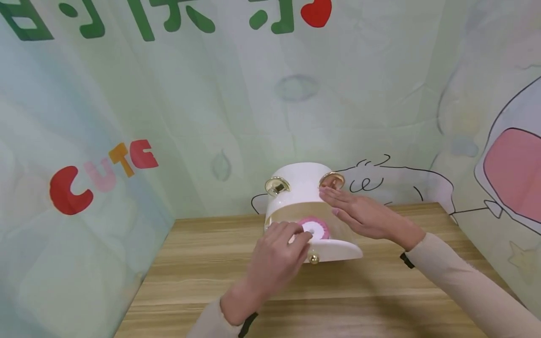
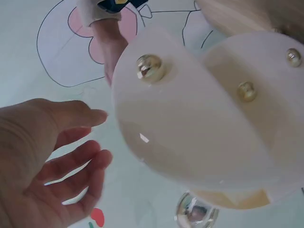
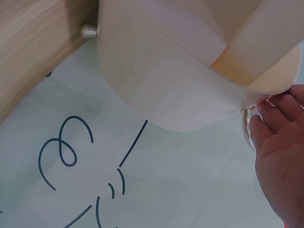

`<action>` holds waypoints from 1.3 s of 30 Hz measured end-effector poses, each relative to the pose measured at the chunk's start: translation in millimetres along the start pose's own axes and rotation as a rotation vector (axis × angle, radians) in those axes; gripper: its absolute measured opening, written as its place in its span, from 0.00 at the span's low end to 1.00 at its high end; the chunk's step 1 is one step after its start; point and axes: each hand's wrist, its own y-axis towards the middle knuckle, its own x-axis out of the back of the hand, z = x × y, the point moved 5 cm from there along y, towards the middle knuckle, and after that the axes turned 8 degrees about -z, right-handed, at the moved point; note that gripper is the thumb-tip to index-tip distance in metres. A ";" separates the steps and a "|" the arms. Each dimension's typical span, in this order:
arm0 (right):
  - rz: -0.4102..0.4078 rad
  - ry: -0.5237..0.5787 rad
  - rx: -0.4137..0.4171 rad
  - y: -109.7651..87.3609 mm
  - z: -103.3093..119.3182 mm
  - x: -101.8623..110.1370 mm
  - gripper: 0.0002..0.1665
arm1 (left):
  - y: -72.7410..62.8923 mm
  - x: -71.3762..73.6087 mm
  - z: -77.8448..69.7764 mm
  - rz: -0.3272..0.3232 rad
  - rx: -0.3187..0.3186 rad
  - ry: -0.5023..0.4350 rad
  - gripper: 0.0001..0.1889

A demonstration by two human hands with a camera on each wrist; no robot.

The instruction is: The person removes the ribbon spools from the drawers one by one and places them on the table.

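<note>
A white rounded box [image 1: 302, 180] with two gold-rimmed ear-like rings stands on the wooden table, its front flap [image 1: 338, 249] tilted outward with a gold ball knob [image 1: 313, 258]. Inside the opening shows a pink-and-white round piece [image 1: 324, 230]. My left hand [image 1: 276, 256] hovers over the left of the flap, fingers loosely bent close to that piece. In the left wrist view a gap separates its thumb and fingers, with nothing between them. Fingers extended, my right hand [image 1: 363, 216] touches the box beside the right gold ring [image 1: 338, 175]; in the right wrist view, the fingertips are right at the rim.
The wooden table [image 1: 203, 267] carries the box near its back edge. A printed cloth backdrop [image 1: 236, 122] rises behind and on both sides, close to the box. Small gold ball feet [image 2: 246, 91] show under the box in the left wrist view.
</note>
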 end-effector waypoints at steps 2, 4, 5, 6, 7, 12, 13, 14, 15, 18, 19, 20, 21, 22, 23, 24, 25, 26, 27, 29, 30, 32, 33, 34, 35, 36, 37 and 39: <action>0.002 0.002 -0.001 0.5 0.2 -0.3 0.31 | 4.9 0.2 3.1 0.032 -0.015 0.003 0.10; 0.005 0.001 -0.003 0.7 0.4 -0.6 0.31 | 10.2 0.6 6.6 0.061 -0.035 0.008 0.12; 0.008 0.000 -0.006 0.7 0.4 -0.8 0.32 | 13.0 0.6 8.7 0.073 -0.047 0.011 0.13; 0.010 0.000 -0.008 0.6 0.6 -0.7 0.32 | 15.6 0.1 11.0 0.086 -0.061 0.012 0.14; 0.012 -0.001 -0.011 0.4 0.6 -0.8 0.32 | 18.3 -0.4 13.6 0.094 -0.076 0.012 0.15; 0.021 0.004 -0.020 -0.2 1.0 -1.3 0.32 | 30.0 -7.0 30.0 0.180 -0.132 -0.052 0.15; 0.022 0.005 -0.020 -0.1 1.0 -1.4 0.32 | 31.6 -9.4 33.9 0.214 -0.131 -0.081 0.15; 0.023 0.005 -0.019 0.0 1.0 -1.4 0.32 | 32.8 -12.3 37.9 0.256 -0.122 -0.117 0.15; 0.021 0.003 -0.017 0.3 0.7 -1.5 0.32 | 33.8 -15.9 42.0 0.296 -0.113 -0.146 0.15; 0.018 0.000 -0.016 -0.1 0.0 -0.8 0.32 | 35.8 -27.0 52.9 0.409 -0.066 -0.218 0.15; 0.017 0.000 -0.015 -0.4 -0.2 -0.6 0.32 | 36.4 -30.6 55.9 0.443 -0.050 -0.232 0.15; 0.016 0.000 -0.015 -0.7 -0.4 -0.5 0.32 | 37.0 -33.9 58.5 0.474 -0.036 -0.245 0.15; 0.016 -0.003 -0.013 -0.9 -0.6 -0.7 0.32 | 37.6 -36.8 60.6 0.507 -0.024 -0.251 0.16; 0.017 -0.004 -0.012 -1.3 -0.8 -1.0 0.32 | 38.1 -39.4 62.2 0.540 -0.012 -0.261 0.17; 0.017 -0.007 -0.010 -1.3 -0.8 -1.4 0.32 | 38.4 -41.8 63.5 0.578 0.001 -0.272 0.18; 0.017 -0.006 -0.008 -1.4 -0.8 -1.9 0.32 | 38.8 -43.8 64.4 0.617 0.013 -0.286 0.19; 0.018 -0.007 -0.006 -1.0 -0.8 -2.2 0.32 | 39.4 -45.6 65.2 0.653 0.023 -0.297 0.20; 0.018 -0.010 -0.004 -0.6 -1.0 -2.8 0.32 | 39.8 -47.6 65.7 0.691 0.030 -0.308 0.21; 0.016 -0.011 -0.003 -0.2 -1.1 -3.0 0.32 | 40.2 -49.4 65.8 0.729 0.038 -0.322 0.22; 0.016 -0.007 -0.006 0.4 -0.5 -3.0 0.32 | 40.8 -53.4 66.0 0.796 0.055 -0.357 0.24; 0.017 -0.006 -0.008 0.6 -0.4 -3.2 0.32 | 41.2 -55.3 65.5 0.819 0.056 -0.377 0.25; 0.022 -0.003 -0.013 0.7 0.0 -3.5 0.32 | 40.2 -60.6 64.6 0.852 0.046 -0.411 0.25; 0.025 0.000 -0.016 0.7 0.5 -3.4 0.32 | 39.5 -63.1 64.1 0.862 0.041 -0.429 0.25; 0.028 0.002 -0.018 0.6 0.7 -3.4 0.32 | 38.7 -65.9 63.5 0.864 0.029 -0.441 0.25; 0.028 0.000 -0.019 0.4 0.8 -3.4 0.32 | 37.8 -68.6 62.6 0.864 0.016 -0.453 0.24; 0.028 -0.001 -0.020 0.2 0.8 -3.2 0.32 | 36.7 -71.2 61.9 0.865 0.002 -0.457 0.23; 0.026 -0.001 -0.022 0.0 0.8 -2.8 0.32 | 35.6 -73.8 61.4 0.865 -0.010 -0.454 0.23; 0.020 -0.001 -0.021 0.1 0.7 -1.8 0.32 | 34.6 -77.4 60.0 0.862 -0.037 -0.449 0.23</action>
